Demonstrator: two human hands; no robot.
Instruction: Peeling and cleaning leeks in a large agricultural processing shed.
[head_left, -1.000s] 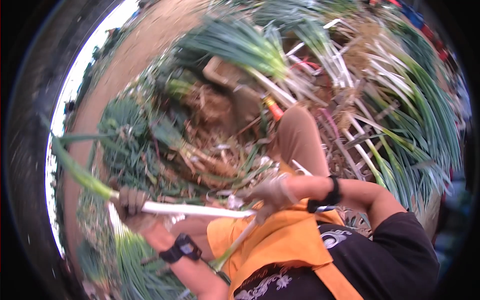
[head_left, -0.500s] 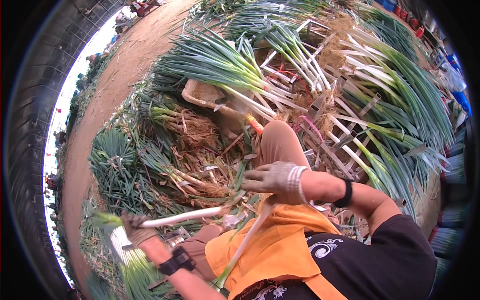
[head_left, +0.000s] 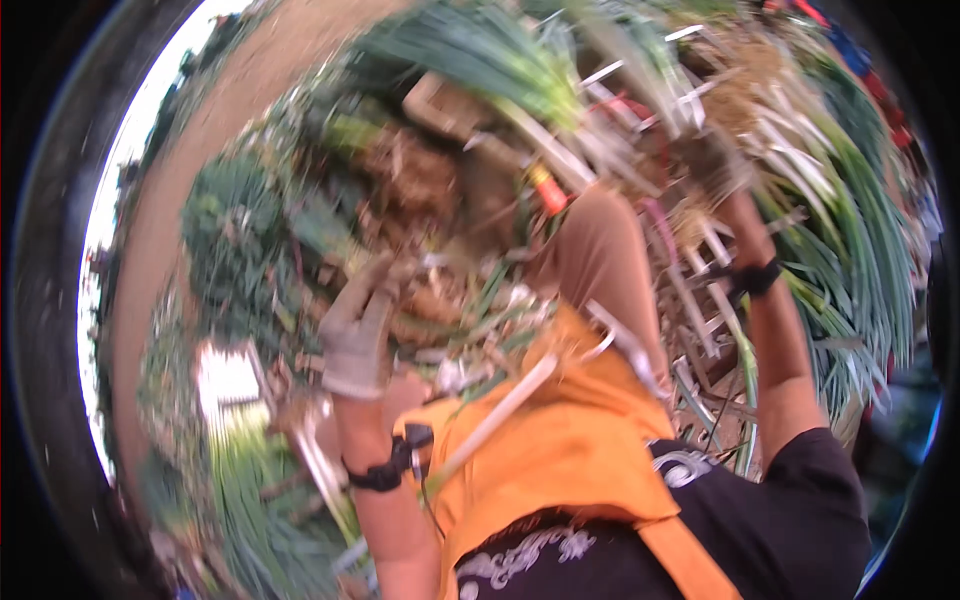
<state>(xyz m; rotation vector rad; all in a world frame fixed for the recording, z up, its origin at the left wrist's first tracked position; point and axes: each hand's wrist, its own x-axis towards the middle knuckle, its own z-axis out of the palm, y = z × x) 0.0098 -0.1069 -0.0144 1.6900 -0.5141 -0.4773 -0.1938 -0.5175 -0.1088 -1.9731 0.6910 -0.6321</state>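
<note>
My left hand, in a pale work glove, is over the heap of roots and peeled leaves, its fingers apart and nothing visible in them. My right hand, gloved too and smeared by motion, reaches to the rooty ends of the green onions at the far right; whether it grips any is unclear. One green onion with a white stalk lies across my orange apron. Left of my left forearm, another white-stalked green onion rests beside a bundle with bright white ends.
Ahead sits a worn pale tub, with a bunch of leafy green onions across it. An orange-handled tool is near my knee. Metal frame bars stand right of the knee. A dirt path curves along the left.
My left hand has let go of a green onion and moved inward from the left bundle. My right hand has swung from my lap to the far right pile. The view has shifted.
</note>
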